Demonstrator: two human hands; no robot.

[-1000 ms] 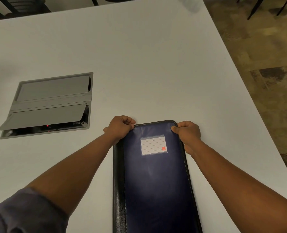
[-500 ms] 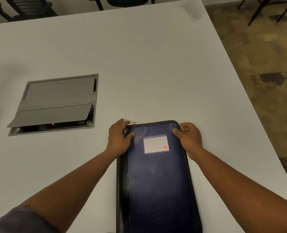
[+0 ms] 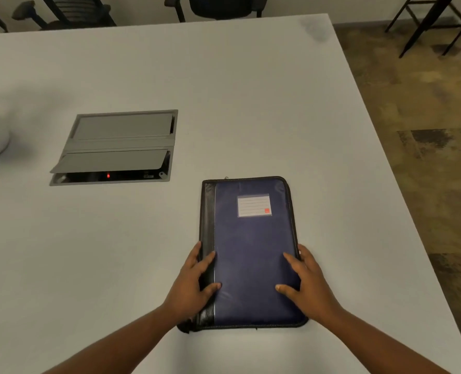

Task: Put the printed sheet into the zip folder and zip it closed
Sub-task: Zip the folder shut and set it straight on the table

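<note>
Fingers are lying pretty much straight and a little spread on both sides right now. My left hand (image 3: 193, 287) is resting on the black spine strip of the zip folder (image 3: 251, 252), thumb and one fingertip reaching over onto the blue cover, the other fingers sitting along the outer left edge. My right hand (image 3: 306, 284) is doing the mirror thing on the right edge, thumb and fingers pressing flat on the cover near the zipper. Neither hand is curling round anything, they're just bracing the folder from both sides.

The folder is lying closed and flat on the white table (image 3: 251, 103), near the edge closest to me, label pocket (image 3: 254, 205) facing up at the far end. A grey cable hatch (image 3: 116, 147) is sitting in the tabletop off to the left, well apart from it, one flap tilted up.
</note>
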